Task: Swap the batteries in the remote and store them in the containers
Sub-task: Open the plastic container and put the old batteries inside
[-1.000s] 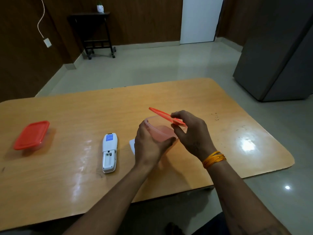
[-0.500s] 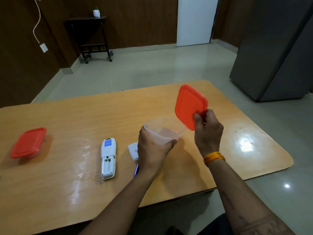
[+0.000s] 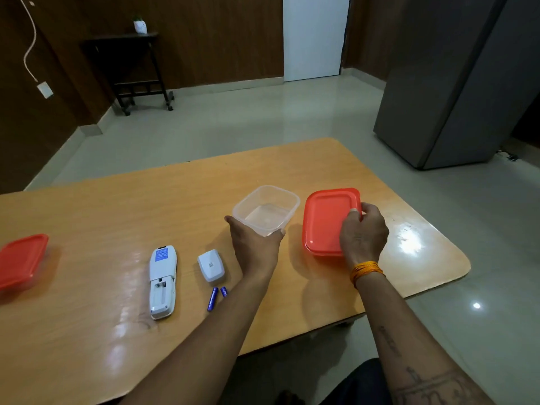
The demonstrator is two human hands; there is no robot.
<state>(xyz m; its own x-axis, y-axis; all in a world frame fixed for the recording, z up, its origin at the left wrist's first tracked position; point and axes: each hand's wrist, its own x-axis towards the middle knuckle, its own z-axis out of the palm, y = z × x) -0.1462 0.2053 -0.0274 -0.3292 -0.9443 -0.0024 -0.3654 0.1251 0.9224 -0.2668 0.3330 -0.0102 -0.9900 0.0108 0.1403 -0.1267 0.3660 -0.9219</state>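
I'm looking down at the table (image 3: 87,223), a wide wooden top with rounded corners. On the far left edge sits a closed box (image 3: 22,260) with a red lid on it. Right of centre, the loose lid (image 3: 325,220) lies flat on the table, and my right hand (image 3: 363,235) covers its near right corner, fingers curled over the rim and gripping it. Just left of it is the clear tub (image 3: 267,209), open and with nothing in it; my left hand (image 3: 255,244) clasps its near wall, thumb on one side and fingers round the other. Whether the tub rests on the table I can't tell. The remote (image 3: 162,280) lies face down left of my forearm, battery bay open and bare. Beside it is its cover (image 3: 211,265). Just in front of that, two blue batteries (image 3: 213,298) lie side by side, the right one partly hidden by my arm.
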